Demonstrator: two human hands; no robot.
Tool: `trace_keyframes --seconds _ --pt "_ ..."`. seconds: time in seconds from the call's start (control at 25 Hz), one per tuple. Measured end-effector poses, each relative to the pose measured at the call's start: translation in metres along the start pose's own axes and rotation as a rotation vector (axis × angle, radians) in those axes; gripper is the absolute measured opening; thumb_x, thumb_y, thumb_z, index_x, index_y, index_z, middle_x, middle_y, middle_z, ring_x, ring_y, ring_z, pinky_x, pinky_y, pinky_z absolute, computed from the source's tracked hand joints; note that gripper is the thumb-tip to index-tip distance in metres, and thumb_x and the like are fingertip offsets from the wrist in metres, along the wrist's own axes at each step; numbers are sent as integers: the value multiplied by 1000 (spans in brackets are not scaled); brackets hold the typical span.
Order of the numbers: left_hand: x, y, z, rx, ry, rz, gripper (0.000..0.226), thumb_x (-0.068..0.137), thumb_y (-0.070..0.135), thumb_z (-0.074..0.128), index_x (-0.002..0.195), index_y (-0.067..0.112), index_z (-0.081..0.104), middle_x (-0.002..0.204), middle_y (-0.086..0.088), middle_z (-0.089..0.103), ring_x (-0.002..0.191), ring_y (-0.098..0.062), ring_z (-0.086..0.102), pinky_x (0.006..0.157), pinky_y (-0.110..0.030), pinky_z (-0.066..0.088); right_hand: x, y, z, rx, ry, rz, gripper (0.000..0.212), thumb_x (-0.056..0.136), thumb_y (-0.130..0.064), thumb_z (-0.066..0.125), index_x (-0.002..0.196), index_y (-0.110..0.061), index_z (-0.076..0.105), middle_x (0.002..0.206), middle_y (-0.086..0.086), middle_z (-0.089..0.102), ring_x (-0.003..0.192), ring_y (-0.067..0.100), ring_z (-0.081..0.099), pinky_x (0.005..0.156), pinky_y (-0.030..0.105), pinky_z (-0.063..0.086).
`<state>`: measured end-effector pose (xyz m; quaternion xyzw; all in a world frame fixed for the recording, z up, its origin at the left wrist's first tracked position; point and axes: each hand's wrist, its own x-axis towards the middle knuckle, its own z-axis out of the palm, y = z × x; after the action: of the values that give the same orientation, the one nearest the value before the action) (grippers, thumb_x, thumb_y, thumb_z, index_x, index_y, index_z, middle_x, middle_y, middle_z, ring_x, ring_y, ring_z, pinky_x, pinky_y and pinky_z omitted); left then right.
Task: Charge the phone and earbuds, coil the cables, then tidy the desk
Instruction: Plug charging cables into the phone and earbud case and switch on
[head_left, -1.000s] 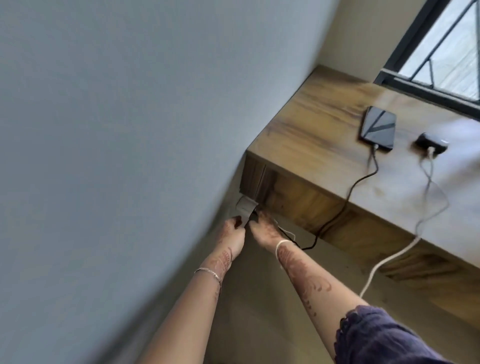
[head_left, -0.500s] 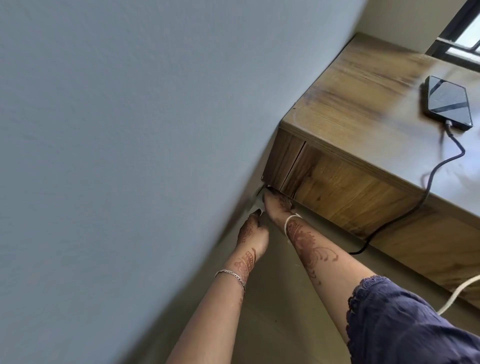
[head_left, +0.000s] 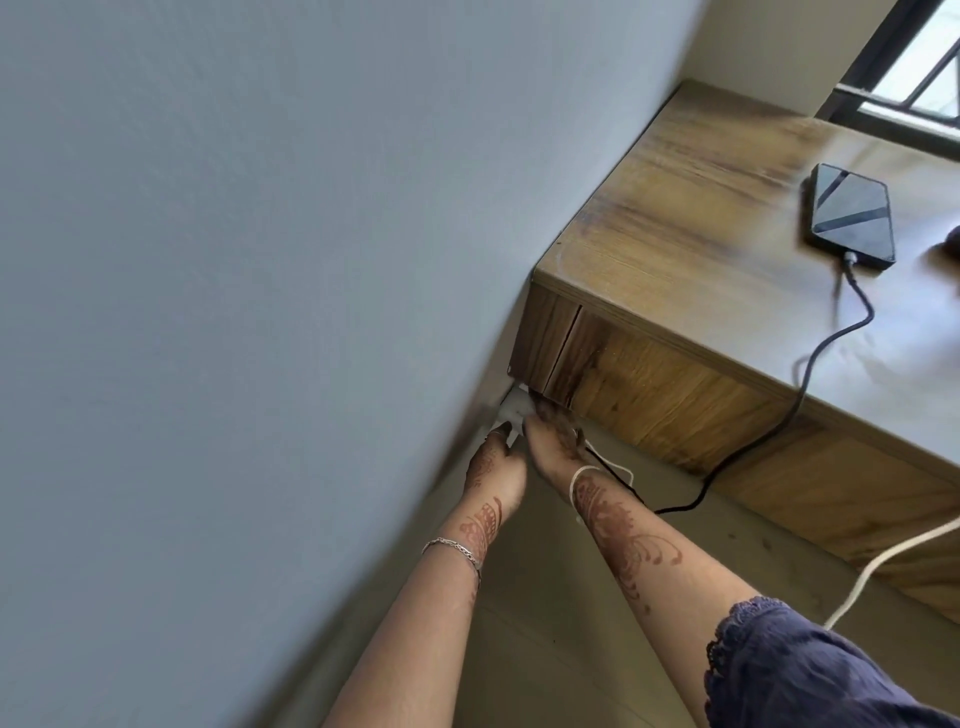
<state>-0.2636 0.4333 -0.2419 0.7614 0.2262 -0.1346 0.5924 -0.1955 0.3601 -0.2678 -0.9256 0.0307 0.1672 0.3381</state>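
Note:
A black phone (head_left: 852, 223) lies face up on the wooden desk (head_left: 691, 223), and a black cable (head_left: 810, 358) runs from it over the desk's front edge down to the wall. Both hands reach below the desk's left corner to a white socket plate (head_left: 514, 408) on the grey wall. My left hand (head_left: 496, 465) presses against the plate's lower edge. My right hand (head_left: 556, 434) covers something at the socket; its fingertips are hidden under the desk. A white cable (head_left: 883, 558) hangs at the right. The earbuds are out of frame.
The grey wall (head_left: 260, 312) fills the left half of the view. A dark-framed window (head_left: 904, 73) sits behind the desk at top right. The beige floor (head_left: 545, 623) lies below the desk's wooden front panel (head_left: 675, 410).
The view has swung slightly back to the right, and the white socket plate shows again. Both hands stay at the socket under the desk corner.

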Motion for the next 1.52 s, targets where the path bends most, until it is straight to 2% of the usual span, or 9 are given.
trace_keyframes --seconds 0.08,0.2,0.4,0.48,0.64,0.92,1.16,1.36,1.52 --pt "-13 11 -4 34 9 -11 54 95 14 37 149 18 29 153 -6 34 141 -22 33 111 -27 26 -23 8 -7 35 -33 -72 56 97 -15 35 151 -18 24 160 5 20 147 20 17 121 39 11" --pt "-40 30 -13 54 15 -43 55 94 10 37 147 22 32 151 -6 38 138 -23 37 111 -29 28 -61 13 -23 58 -139 -65 56 99 -21 32 153 -20 16 162 1 13 148 16 13 120 29 9" --pt "-97 72 -31 29 64 4 50 93 11 40 143 19 39 148 -2 43 135 -20 41 115 -34 30 -123 -10 -68 96 -97 -93 57 96 -21 36 152 -22 23 158 1 25 145 17 23 113 21 15" --pt "-118 89 -39 18 75 48 51 93 9 42 143 17 41 146 0 46 134 -16 43 114 -28 30 -145 -24 -89 135 -70 -115 58 94 -19 37 151 -26 25 157 -3 30 144 16 27 110 18 15" --pt "-145 125 -46 -16 68 147 51 92 5 44 142 13 43 142 -1 50 130 -12 47 96 -12 30 -177 -47 -130 256 42 -87 58 93 -20 36 149 -36 28 154 -8 34 141 16 32 113 26 21" --pt "-156 189 -34 61 26 323 46 91 10 48 137 16 49 138 2 55 125 -13 51 100 -19 35 -189 -55 -203 291 244 -82 52 97 -24 36 147 -34 32 154 -2 35 142 20 30 116 31 19" --pt "-152 232 12 72 -81 394 47 93 10 48 140 15 45 141 -1 51 128 -16 49 110 -30 38 -181 -43 -254 344 354 -85 51 97 -24 38 147 -32 32 153 2 36 142 21 31 119 36 20" --pt "-129 256 54 66 -123 414 48 92 7 49 140 15 45 141 -1 51 130 -13 47 110 -27 36 -155 -19 -292 357 437 -54 51 96 -22 41 146 -24 36 151 0 39 139 22 34 117 35 21" --pt "-96 275 91 60 -126 380 48 91 7 48 139 12 46 140 -1 52 128 -12 48 107 -22 34 -115 9 -320 328 425 -32 54 94 -17 43 147 -22 34 150 1 39 138 21 35 118 36 22"
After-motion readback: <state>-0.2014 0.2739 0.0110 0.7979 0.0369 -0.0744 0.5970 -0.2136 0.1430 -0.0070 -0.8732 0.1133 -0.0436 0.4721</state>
